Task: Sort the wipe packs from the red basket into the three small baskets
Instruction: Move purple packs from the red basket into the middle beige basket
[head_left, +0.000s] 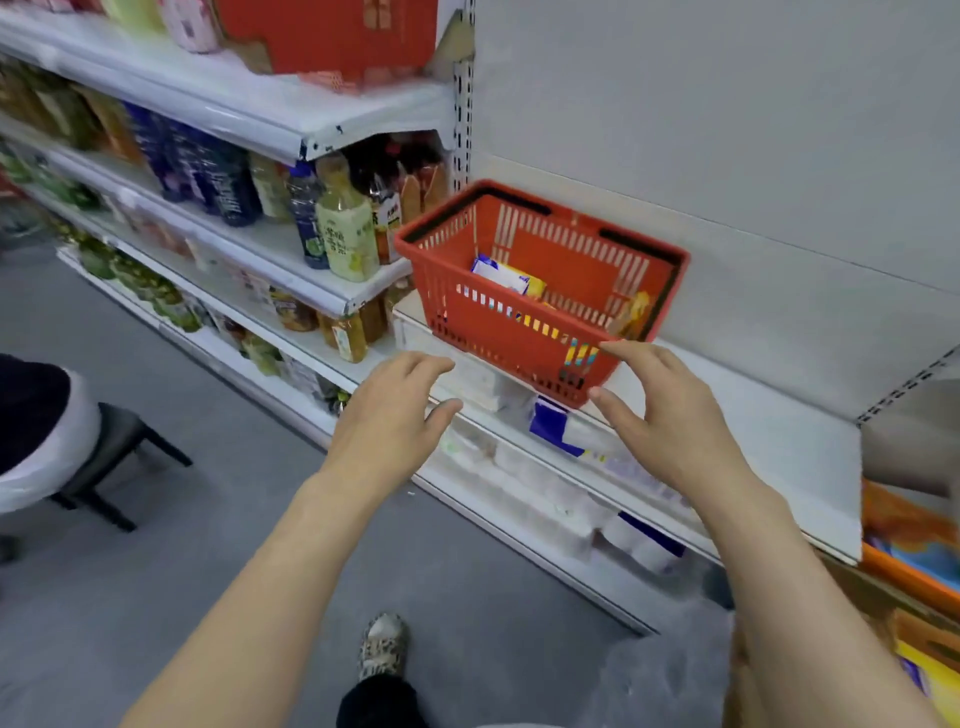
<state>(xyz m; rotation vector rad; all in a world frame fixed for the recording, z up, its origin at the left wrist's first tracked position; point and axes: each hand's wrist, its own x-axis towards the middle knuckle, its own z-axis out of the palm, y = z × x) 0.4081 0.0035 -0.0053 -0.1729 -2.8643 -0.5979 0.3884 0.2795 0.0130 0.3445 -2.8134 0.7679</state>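
Observation:
The red basket (498, 332) stands on a white shelf (769, 431), its near corner overhanging the shelf edge. Inside lie wipe packs: a blue-and-white one (496, 273) and a yellow one (535, 286), with another yellow pack (636, 312) leaning at the right wall. My left hand (395, 415) hovers open just left of and below the basket's front. My right hand (670, 415) is open at the basket's near right corner, fingertips close to its wall. Neither hand holds anything. The three small baskets are not in view.
Shelves of drink bottles (345, 234) run along the left. White tissue packs (524, 488) fill the shelf under the basket. An orange bin (909, 566) sits at the lower right. A stool (114, 441) stands on the grey floor at left; my shoe (382, 644) is below.

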